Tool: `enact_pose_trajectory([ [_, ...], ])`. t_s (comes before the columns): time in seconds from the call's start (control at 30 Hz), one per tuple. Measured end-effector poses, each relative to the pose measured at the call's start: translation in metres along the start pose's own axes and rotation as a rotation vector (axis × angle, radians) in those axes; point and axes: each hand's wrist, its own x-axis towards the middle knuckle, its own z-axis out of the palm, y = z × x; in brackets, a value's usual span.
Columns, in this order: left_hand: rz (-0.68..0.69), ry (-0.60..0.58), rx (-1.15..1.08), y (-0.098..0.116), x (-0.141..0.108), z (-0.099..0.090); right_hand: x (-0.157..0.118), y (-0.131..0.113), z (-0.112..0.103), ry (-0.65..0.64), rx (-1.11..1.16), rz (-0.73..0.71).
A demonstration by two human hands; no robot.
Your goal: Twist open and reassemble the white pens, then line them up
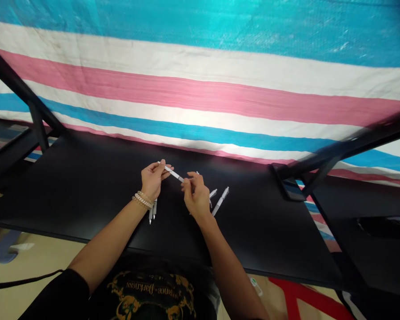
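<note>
A white retractable pen [172, 173] lies across the gap between my hands, above the black tabletop [263, 235]. My left hand [154, 179] grips its far end, and my right hand [196, 195] pinches its near end between the fingertips. Close to my left wrist, a pair of white pens [152, 210] lies on the table. Right of my right hand are a white pen [220, 201] and a shorter white pen piece [213, 194]. Beaded bracelets [142, 200] circle my left wrist.
A large blue, white and pink striped tarp [200, 98] fills the space behind the table. Black metal frame bars [343, 151] cross both upper sides. Below the table's front edge lie a tan floor, a black cable and a red object.
</note>
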Motion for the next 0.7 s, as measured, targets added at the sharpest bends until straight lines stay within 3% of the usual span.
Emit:
enact_pose_trajectory([
  [0.3, 0.0, -0.021, 0.029, 0.003, -0.001, -0.001, 0.0, -0.008, -0.001, -0.111, 0.045, 0.077],
  [0.4, -0.017, -0.061, 0.007, 0.005, -0.002, -0.001, -0.001, -0.008, 0.001, -0.208, 0.109, 0.152],
  [0.53, -0.126, -0.15, -0.145, 0.012, -0.003, 0.0, -0.003, -0.008, 0.005, -0.291, 0.197, 0.144],
  [0.7, -0.306, -0.22, -0.359, 0.028, -0.005, -0.005, -0.002, -0.008, 0.004, -0.191, 0.153, 0.053],
])
